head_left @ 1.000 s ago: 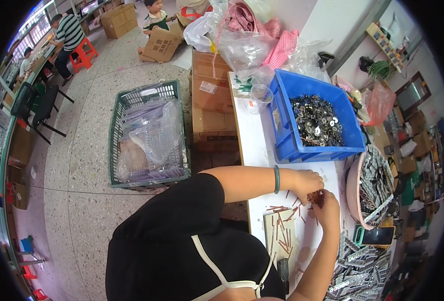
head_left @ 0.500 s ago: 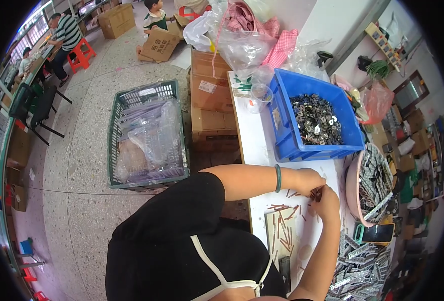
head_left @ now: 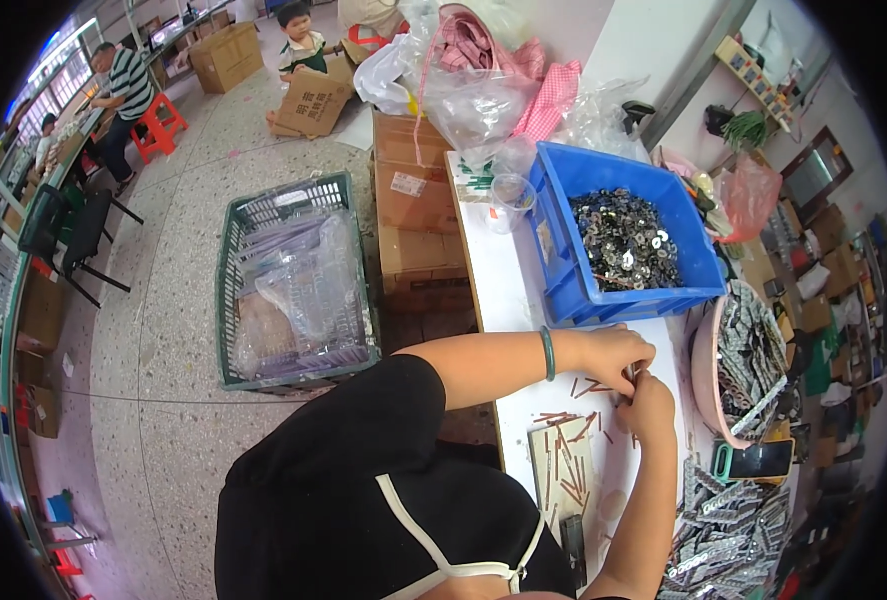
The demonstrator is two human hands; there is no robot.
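Note:
My left hand (head_left: 618,356), below a green bangle (head_left: 548,354), meets my right hand (head_left: 651,408) over the white table (head_left: 511,290). The fingers of both are closed together around something small, mostly hidden and too small to name. Thin reddish-brown strips (head_left: 569,462) lie scattered just nearer to me. Several of them rest on a pale flat board (head_left: 541,455), others loose on the tabletop. A dark block-like object (head_left: 572,545) sits at the board's near end.
Beyond my hands stands a blue crate (head_left: 623,308) of small dark round parts, beside a clear cup (head_left: 510,200). To the right are a pink basin (head_left: 705,375), a phone (head_left: 760,462) and piled metallic strips (head_left: 728,530). A green basket (head_left: 225,300) stands on the floor; people are farther off.
My fingers have shifted, with the hands still together; the dark brown pieces seen between them before are now mostly out of sight. The child at the back has turned their head.

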